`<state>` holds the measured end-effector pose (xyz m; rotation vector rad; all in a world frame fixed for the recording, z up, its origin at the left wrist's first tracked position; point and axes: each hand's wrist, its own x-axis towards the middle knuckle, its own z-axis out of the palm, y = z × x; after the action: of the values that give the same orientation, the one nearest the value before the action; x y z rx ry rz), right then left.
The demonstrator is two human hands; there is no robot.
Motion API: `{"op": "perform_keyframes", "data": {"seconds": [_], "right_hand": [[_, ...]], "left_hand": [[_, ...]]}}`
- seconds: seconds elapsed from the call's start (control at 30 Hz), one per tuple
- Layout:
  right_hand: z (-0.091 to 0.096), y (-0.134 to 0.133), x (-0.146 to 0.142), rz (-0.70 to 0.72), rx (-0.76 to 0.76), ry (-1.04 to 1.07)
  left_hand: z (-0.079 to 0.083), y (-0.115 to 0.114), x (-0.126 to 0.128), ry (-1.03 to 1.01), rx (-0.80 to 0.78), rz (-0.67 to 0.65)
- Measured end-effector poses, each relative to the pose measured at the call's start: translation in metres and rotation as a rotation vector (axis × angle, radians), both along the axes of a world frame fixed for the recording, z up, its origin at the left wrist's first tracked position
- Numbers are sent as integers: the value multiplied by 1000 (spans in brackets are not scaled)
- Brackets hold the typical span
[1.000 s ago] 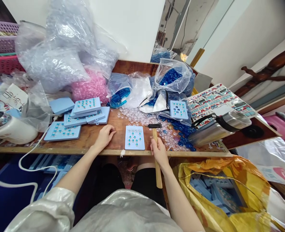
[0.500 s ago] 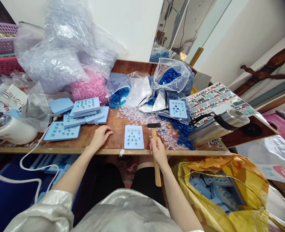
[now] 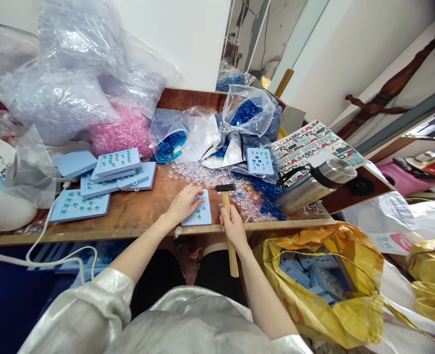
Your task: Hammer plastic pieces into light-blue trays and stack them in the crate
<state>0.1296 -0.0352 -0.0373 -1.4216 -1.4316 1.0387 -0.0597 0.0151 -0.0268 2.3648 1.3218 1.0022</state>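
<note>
"Head view: holds what in right hand point(image 3: 234, 225), towards five o'clock?"
"Closes firmly around hammer point(image 3: 226, 199)."
"And with left hand point(image 3: 185, 202)?"
"Curls over blue panel point(image 3: 204, 212), at ten o'clock from right hand; cannot tell whether pinching anything."

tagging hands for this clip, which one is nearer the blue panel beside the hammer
Left. The left hand is over part of the blue panel; the right hand is to its right, gripping the hammer.
</note>
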Motion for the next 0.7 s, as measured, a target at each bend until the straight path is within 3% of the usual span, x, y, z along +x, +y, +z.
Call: {"op": "perform_keyframes", "data": {"seconds": [0.1, 0.37, 0.7], "right_hand": [[4, -2, 1, 4, -5, -36], [36, -13, 6, 29, 155, -376], [24, -15, -1, 89, 58, -604]], "left_hand": [[-5, 6, 12, 49, -2, -35], [-11, 6, 7, -22, -10, -16], [-14, 7, 7, 7, 0, -63]]}}
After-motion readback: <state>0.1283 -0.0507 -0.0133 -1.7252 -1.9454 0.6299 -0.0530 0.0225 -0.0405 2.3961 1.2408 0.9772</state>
